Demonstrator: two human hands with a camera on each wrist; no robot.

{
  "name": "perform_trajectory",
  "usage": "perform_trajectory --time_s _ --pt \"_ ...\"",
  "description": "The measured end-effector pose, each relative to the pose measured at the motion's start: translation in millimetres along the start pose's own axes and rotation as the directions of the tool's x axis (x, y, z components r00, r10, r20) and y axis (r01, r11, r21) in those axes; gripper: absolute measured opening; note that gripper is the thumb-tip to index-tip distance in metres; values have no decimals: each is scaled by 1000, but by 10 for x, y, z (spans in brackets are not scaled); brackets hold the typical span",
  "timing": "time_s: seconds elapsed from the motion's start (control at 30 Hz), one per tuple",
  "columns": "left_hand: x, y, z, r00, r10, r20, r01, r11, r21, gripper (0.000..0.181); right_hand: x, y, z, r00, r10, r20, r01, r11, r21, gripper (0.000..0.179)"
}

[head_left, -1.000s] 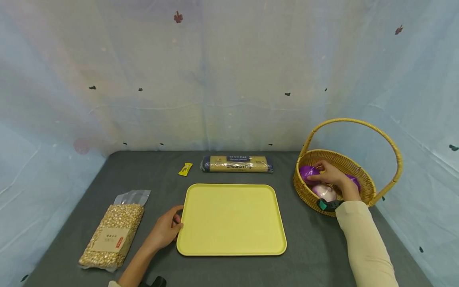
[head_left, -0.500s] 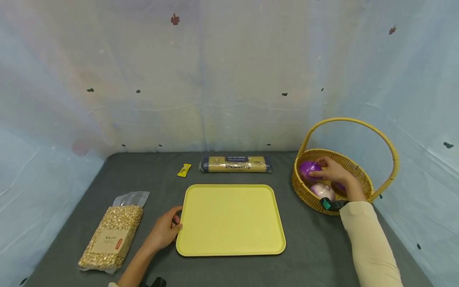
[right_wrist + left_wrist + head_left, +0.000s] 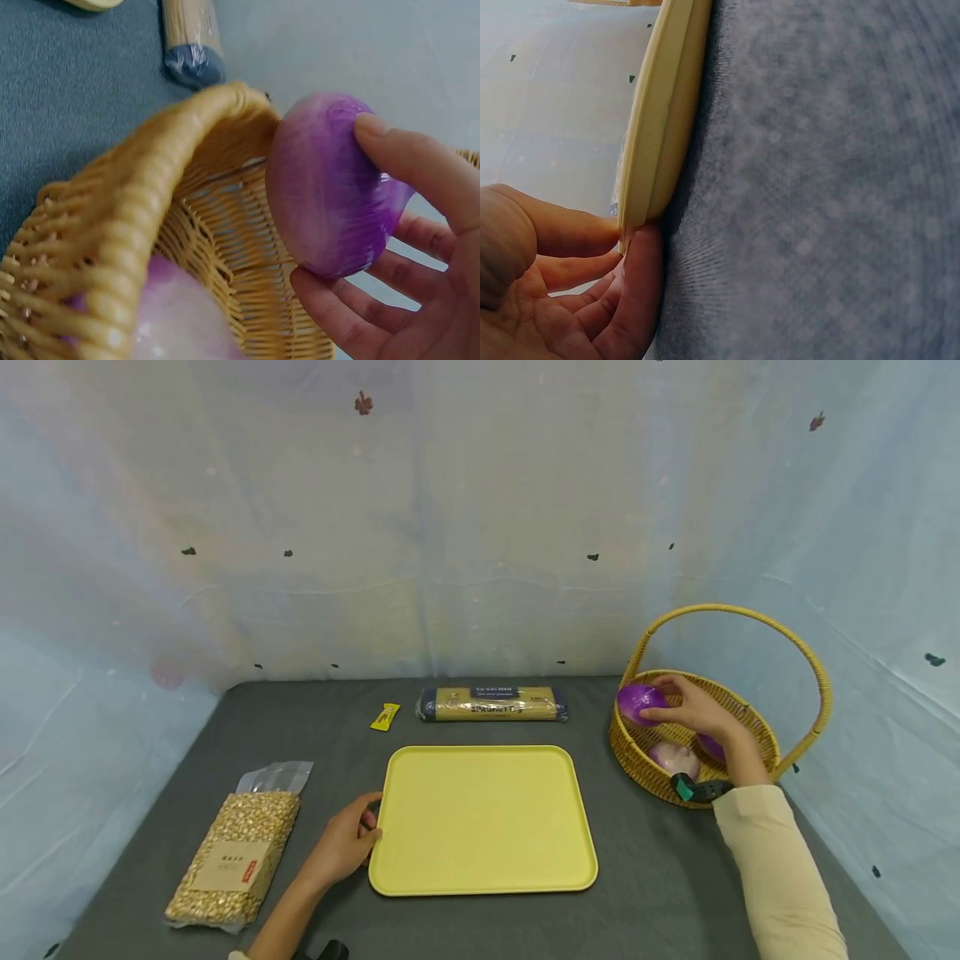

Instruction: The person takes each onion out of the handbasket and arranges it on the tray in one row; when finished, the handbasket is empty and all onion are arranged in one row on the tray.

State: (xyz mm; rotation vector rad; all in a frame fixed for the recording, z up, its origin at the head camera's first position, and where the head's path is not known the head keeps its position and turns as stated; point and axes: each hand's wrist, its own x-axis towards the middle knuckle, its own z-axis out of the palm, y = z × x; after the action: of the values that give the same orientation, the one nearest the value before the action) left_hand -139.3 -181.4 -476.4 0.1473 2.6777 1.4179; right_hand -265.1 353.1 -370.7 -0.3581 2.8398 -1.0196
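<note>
A dark table (image 3: 480, 927) is laid out wide, with a wicker basket (image 3: 636, 767) stood at its right, handle up. Centre, a yellow tray (image 3: 483, 818) is set, flanked on its left by a bag of kernels (image 3: 232, 852), backed by a spaghetti packet (image 3: 492, 703). The tray's left rim is pinched by the left hand (image 3: 343, 842), thumb against fingers; and there, at the basket's left rim, a purple onion (image 3: 639, 703) is gripped by the right hand (image 3: 693, 704)! Inside, a pale onion (image 3: 675, 760) is seen. Behind the tray's far-left corner, a yellow sweet (image 3: 386, 717) is spotted.
</note>
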Motion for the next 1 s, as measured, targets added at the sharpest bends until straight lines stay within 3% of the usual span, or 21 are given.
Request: perform_trajectory --time_s 0.37,0.67,1.0 --pt "-3 13 -5 1000 1 -9 -1 1000 6 51 16 -338 108 998 -55 22 53 993 109 68" --pt "-11 11 -1 1000 -5 -3 5 1000 0 51 36 -636 236 988 -155 5 154 984 90 65" --pt "-12 -5 -7 1000 0 3 0 1000 -27 51 -33 -1170 380 975 -219 35 211 966 148 61"
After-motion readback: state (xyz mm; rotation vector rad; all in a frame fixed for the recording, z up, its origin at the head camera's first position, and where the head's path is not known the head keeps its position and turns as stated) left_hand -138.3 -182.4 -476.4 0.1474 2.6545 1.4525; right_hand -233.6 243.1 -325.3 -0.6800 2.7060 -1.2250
